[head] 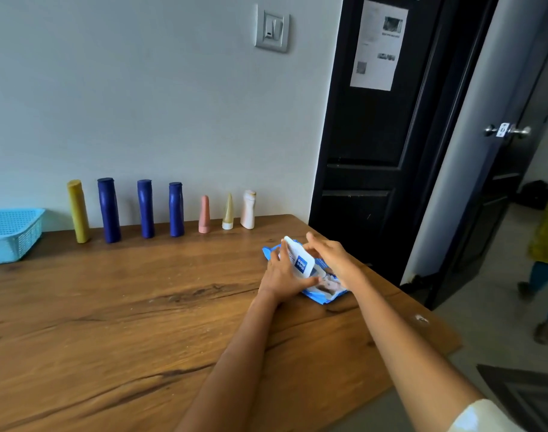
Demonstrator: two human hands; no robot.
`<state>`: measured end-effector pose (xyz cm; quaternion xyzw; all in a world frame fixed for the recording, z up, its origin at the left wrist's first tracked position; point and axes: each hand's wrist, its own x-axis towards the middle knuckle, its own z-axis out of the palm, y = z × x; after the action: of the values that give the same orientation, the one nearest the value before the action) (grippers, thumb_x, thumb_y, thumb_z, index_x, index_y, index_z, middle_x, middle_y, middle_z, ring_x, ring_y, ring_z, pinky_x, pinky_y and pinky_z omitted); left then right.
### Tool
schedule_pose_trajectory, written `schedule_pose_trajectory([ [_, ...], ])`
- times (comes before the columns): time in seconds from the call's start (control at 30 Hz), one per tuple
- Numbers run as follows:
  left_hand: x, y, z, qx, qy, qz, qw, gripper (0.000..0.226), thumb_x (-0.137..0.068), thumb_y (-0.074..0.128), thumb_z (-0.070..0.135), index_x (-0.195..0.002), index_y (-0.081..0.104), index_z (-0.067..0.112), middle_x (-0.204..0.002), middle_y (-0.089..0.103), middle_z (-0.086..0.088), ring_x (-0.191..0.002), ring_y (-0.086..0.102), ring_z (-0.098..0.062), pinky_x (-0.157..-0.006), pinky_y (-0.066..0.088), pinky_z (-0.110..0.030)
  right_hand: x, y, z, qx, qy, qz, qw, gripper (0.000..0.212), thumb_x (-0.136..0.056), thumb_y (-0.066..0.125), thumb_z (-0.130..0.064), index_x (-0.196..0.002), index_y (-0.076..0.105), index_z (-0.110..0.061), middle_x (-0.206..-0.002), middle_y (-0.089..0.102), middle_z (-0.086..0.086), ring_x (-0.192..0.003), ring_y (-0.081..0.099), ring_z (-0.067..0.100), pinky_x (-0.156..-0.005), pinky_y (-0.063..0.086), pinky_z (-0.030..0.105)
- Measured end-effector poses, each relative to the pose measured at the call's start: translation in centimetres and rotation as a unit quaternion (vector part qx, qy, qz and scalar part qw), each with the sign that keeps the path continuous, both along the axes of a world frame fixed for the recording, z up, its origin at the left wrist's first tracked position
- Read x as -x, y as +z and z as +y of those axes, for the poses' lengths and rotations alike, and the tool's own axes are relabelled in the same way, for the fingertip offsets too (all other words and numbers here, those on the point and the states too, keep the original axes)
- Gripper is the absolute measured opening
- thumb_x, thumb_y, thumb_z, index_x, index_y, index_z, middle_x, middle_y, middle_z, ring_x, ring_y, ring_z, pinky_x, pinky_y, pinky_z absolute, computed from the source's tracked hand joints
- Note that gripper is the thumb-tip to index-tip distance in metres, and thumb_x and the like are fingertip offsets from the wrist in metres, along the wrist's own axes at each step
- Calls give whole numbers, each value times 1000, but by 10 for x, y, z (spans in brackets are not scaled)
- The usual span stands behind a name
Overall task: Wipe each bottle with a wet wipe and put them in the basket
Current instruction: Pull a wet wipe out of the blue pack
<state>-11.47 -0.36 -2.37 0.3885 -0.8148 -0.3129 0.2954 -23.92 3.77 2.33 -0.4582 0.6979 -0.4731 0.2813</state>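
Several bottles stand in a row against the wall: a yellow bottle (pixel 78 212), three dark blue bottles (pixel 109 210) (pixel 146 208) (pixel 176 209), a pink tube (pixel 204 214), a pale yellow tube (pixel 228 212) and a whitish bottle (pixel 248 210). The light blue basket (pixel 13 235) sits at the table's far left, nothing visible inside. A blue wet wipes pack (pixel 324 291) lies at the right, its white labelled flap (pixel 300 258) raised. My left hand (pixel 282 272) grips the flap between fingers and thumb. My right hand (pixel 332 257) rests on the pack with fingers stretched over the flap.
The wooden table (pixel 126 322) ends at its right edge close to the pack. A dark door (pixel 369 135) stands open beyond it. Another person's legs (pixel 544 275) are in the doorway at the far right. A wall switch (pixel 272 28) is above the bottles.
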Motion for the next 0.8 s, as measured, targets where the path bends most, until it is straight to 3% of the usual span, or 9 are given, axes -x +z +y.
schedule_pose_trajectory([
  [0.1,-6,0,-3,-44,29,139,989,103,-79,73,31,-151,3,11,-154,14,-8,-142,21,-23,-113,30,-39,-4,-7,9,0,13,-35,999,49,-97,40,-45,-100,72,-8,-96,68,-3,-91,59,7,-74,47,20],
  [0.17,-12,1,-5,-91,66,239,964,87,-86,64,15,-150,7,11,-152,15,-10,-140,24,-24,-113,29,-36,-4,-17,11,-9,9,-24,1000,35,-97,48,-33,-100,72,-9,-99,68,-1,-93,59,8,-77,47,19],
  [0.23,-18,2,-7,-143,98,316,933,78,-88,56,5,-150,10,14,-151,17,-10,-137,31,-25,-112,33,-38,-3,-23,11,-10,0,9,1000,24,-95,53,-23,-104,70,-9,-96,65,-4,-92,57,7,-69,44,14],
  [0.33,-20,0,-9,-149,98,305,936,71,-88,52,3,-149,17,15,-150,23,-9,-133,36,-24,-108,39,-42,-5,-23,8,-26,5,121,992,24,-95,53,-20,-103,68,-4,-89,61,-3,-81,55,8,-59,40,13],
  [0.4,-21,-1,-9,-151,95,297,938,67,-89,52,4,-147,21,15,-148,29,-8,-130,40,-22,-104,43,-42,-5,-25,2,-37,-4,179,983,24,-95,53,-21,-89,66,-3,-70,55,-3,-59,46,7,-51,32,17],
  [0.47,-21,-2,-10,-158,96,297,937,62,-90,52,7,-144,26,17,-145,36,-8,-125,47,-21,-99,48,-41,-4,-29,-5,-43,-41,203,977,24,-94,54,-21,-78,59,-4,-62,49,-2,-51,39,7,-48,29,19],
  [0.6,-21,-3,-10,-180,102,283,937,55,-91,50,11,-142,28,17,-134,51,-11,-113,58,-22,-91,53,-41,3,-33,-18,-82,-73,243,964,19,-92,55,-13,-85,70,-4,-83,66,2,-53,46,9,-48,31,20],
  [0.67,-21,-3,-9,-177,104,272,940,54,-91,48,11,-141,28,16,-134,51,-11,-111,58,-23,-90,54,-42,2,-31,-23,-111,-80,231,963,18,-87,64,-19,-89,70,-2,-89,69,10,-55,49,11,-47,31,20],
  [0.8,-22,-1,-7,-174,103,266,943,52,-92,47,11,-140,27,18,-134,50,-10,-107,60,-22,-84,57,-39,-2,-28,-27,-153,-101,252,950,28,-82,70,-30,-92,64,-4,-87,66,9,-54,52,9,-43,32,19],
])
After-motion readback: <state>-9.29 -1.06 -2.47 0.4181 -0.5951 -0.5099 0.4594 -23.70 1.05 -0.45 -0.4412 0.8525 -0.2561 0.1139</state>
